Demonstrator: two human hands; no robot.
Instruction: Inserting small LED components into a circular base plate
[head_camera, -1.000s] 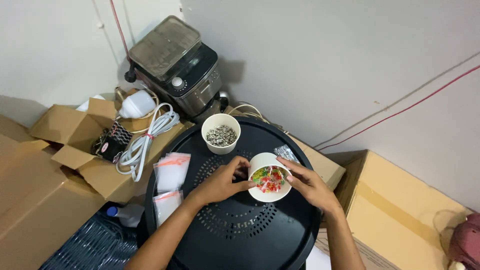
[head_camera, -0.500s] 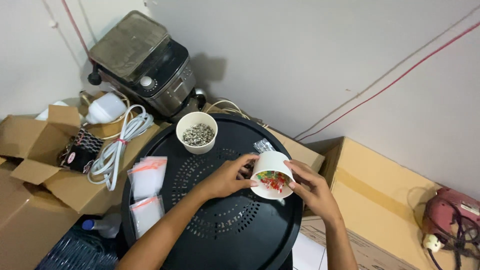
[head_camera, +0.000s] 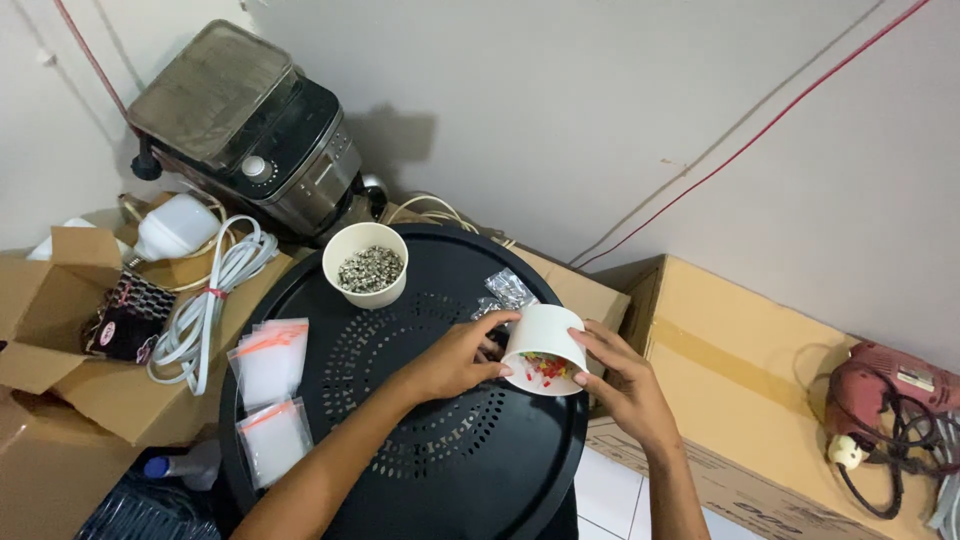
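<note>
Both hands hold a white paper cup (head_camera: 545, 345) tilted toward the person, mouth down-facing, small red and green bits showing inside. Left hand (head_camera: 455, 357) has its grip clamped on the cup's left side, thumb on the rim; right hand (head_camera: 625, 385) has its grip clamped on the right side. Cup is above the right part of a round black perforated worktop (head_camera: 440, 450). Small clear bags (head_camera: 505, 292) lie just behind the cup. Second paper cup (head_camera: 366, 265) with grey metal bits stands upright at the worktop's far edge. Zip bags (head_camera: 270, 360) with red strips lie at its left edge. White cable (head_camera: 205, 310) on a cardboard box (head_camera: 60, 350) at left; red drill (head_camera: 885, 395) on a box at right.
</note>
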